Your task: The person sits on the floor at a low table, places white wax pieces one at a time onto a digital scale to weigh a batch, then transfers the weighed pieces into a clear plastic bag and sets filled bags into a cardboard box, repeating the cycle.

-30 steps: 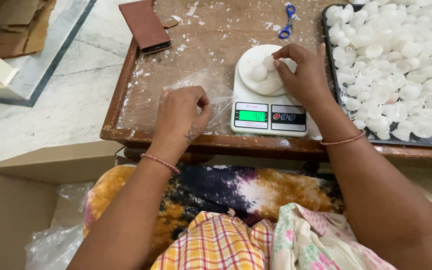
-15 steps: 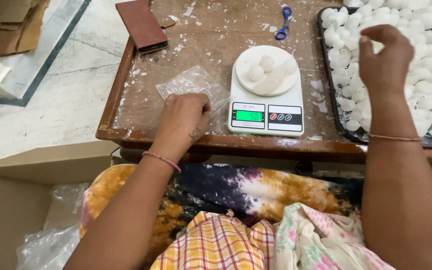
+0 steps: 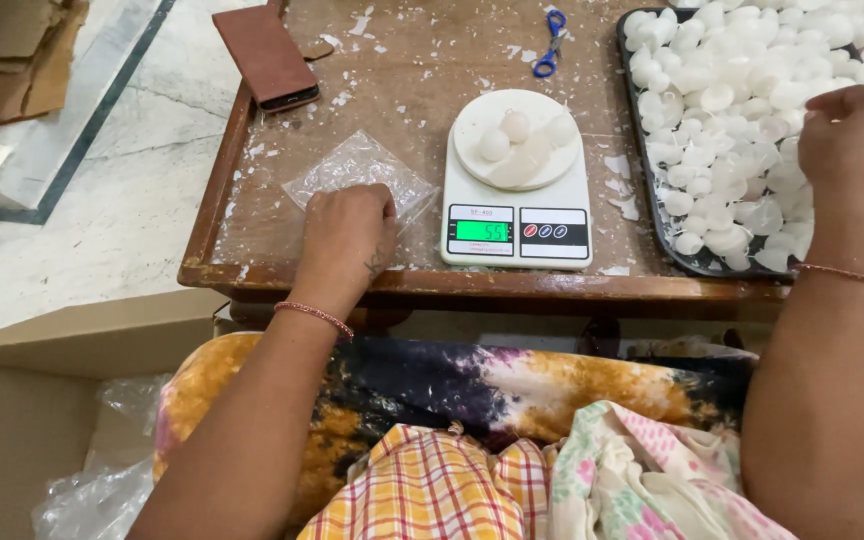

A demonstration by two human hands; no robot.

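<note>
My left hand (image 3: 345,238) rests knuckles-up on the low wooden table (image 3: 252,272), its fingers curled on the near edge of a small clear plastic bag (image 3: 357,168). A white kitchen scale (image 3: 517,190) with a lit green display stands to its right, with several white pieces (image 3: 512,138) on its round pan. My right hand (image 3: 857,135) hovers over the dark tray (image 3: 660,215) heaped with white pieces (image 3: 732,95), fingers bent down into the pile; whether it holds a piece I cannot tell.
A brown wallet-like case (image 3: 266,55) lies at the table's far left. Blue-handled scissors (image 3: 550,42) lie beyond the scale. White flakes litter the tabletop. An open cardboard box (image 3: 22,420) with plastic bags sits at my lower left on the marble floor.
My right hand left the scale pan and moved right over the tray of white pieces. The left hand stayed on the plastic bag.
</note>
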